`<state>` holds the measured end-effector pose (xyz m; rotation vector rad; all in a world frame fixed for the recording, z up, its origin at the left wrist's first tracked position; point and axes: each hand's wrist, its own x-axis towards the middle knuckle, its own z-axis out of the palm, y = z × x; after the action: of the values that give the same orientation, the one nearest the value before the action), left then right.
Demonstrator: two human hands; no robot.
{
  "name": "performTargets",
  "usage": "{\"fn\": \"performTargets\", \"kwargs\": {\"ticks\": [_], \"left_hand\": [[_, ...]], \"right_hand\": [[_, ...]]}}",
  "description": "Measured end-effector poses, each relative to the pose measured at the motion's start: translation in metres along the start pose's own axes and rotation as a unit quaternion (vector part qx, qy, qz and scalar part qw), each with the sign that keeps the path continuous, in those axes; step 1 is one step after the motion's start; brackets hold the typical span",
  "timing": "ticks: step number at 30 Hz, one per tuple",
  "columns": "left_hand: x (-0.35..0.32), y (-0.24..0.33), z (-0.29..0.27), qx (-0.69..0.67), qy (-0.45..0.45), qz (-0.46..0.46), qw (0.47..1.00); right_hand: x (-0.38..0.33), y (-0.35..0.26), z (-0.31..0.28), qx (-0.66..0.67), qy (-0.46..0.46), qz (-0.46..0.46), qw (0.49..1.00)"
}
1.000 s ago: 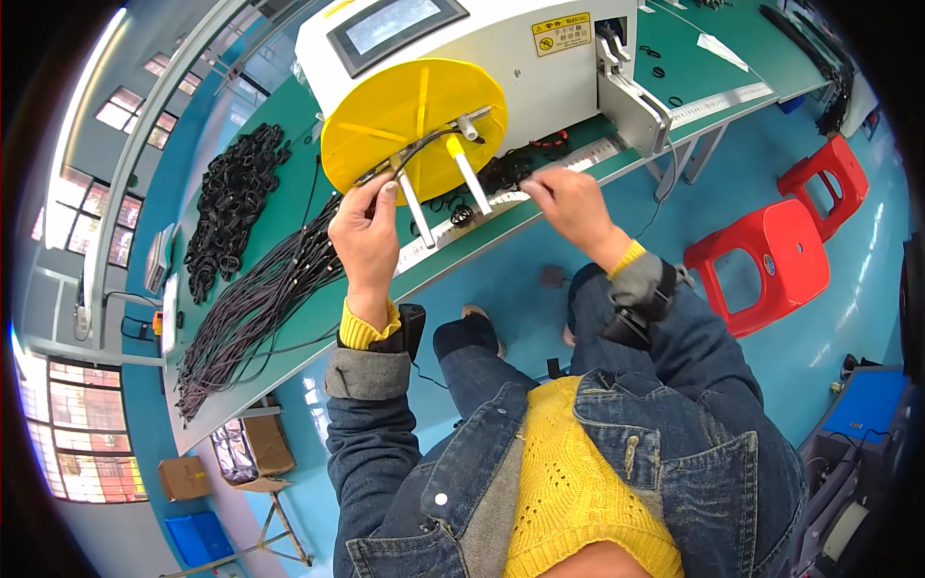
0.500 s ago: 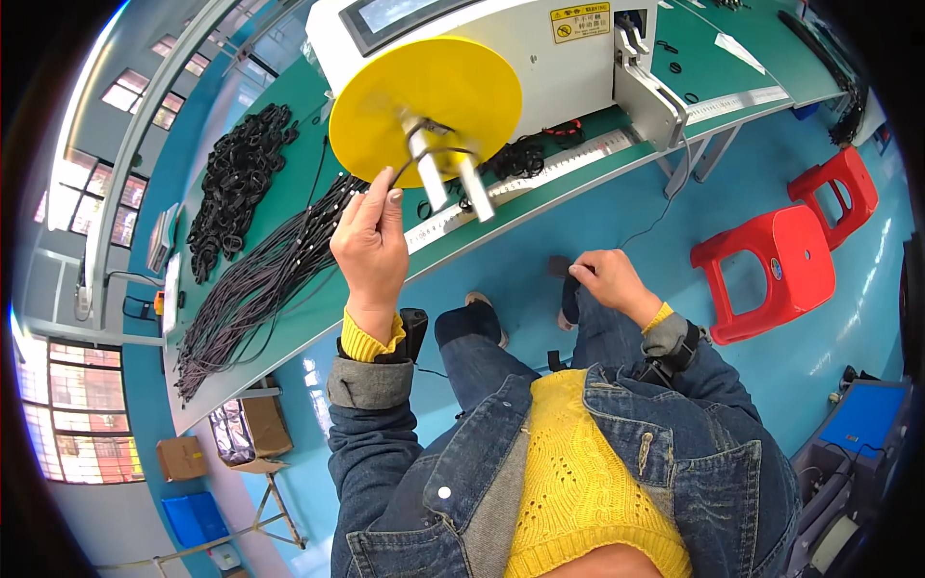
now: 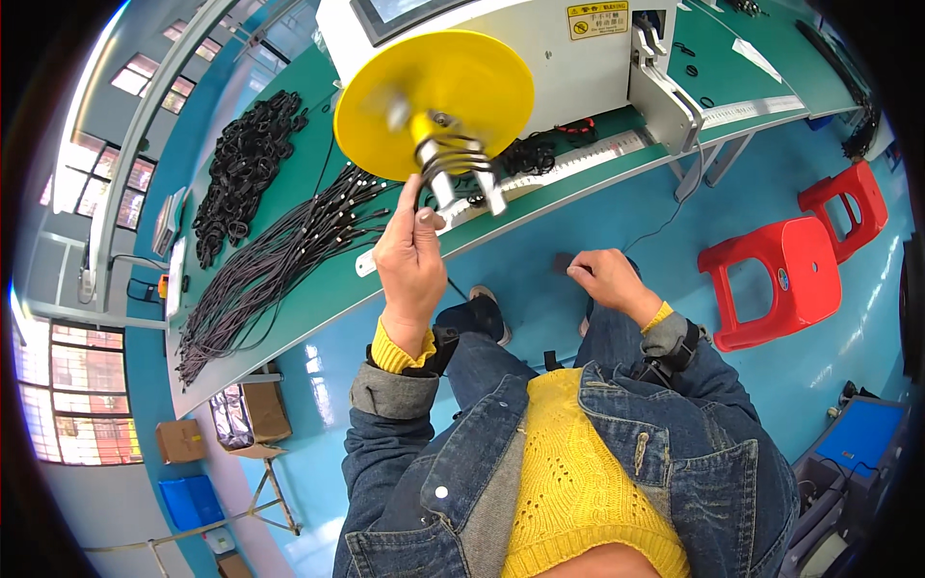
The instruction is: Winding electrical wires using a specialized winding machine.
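Observation:
A yellow round disc (image 3: 376, 125) on the front of a white winding machine (image 3: 568, 82) carries two metal posts (image 3: 494, 197), blurred by motion. Several turns of black cable (image 3: 461, 159) loop around the posts. Just below the disc is my left hand (image 3: 409, 265), its index finger pointing up and its thumb beside it, with the cable running between them. Over my lap, my right hand (image 3: 614, 281) is closed with the fingers curled under. Whatever it may hold is hidden.
Bundled black cables (image 3: 275, 255) and a heap of coiled cables (image 3: 246, 173) lie on the green table (image 3: 328, 279), left of the machine. A ruler strip (image 3: 588, 152) runs along its front edge. Red stools (image 3: 805, 270) stand at the right; cardboard boxes (image 3: 265, 409) sit lower left.
My left hand has moved right and slightly down. The posts have turned, and more cable loops lie around them. My right hand has stayed about where it was.

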<state>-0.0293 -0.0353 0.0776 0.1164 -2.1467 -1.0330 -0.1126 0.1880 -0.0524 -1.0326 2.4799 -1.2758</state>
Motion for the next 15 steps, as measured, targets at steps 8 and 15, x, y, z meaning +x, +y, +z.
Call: {"fn": "performTargets", "kwargs": {"ticks": [8,15], "left_hand": [[0.040,0.033,0.005,0.207,0.003,0.280,0.937],[0.034,0.064,0.014,0.324,-0.079,0.203,0.921]], "right_hand": [[0.053,-0.089,-0.044,0.067,0.186,-0.169,0.966],[0.088,-0.111,-0.043,-0.008,0.174,-0.236,0.956]]}}
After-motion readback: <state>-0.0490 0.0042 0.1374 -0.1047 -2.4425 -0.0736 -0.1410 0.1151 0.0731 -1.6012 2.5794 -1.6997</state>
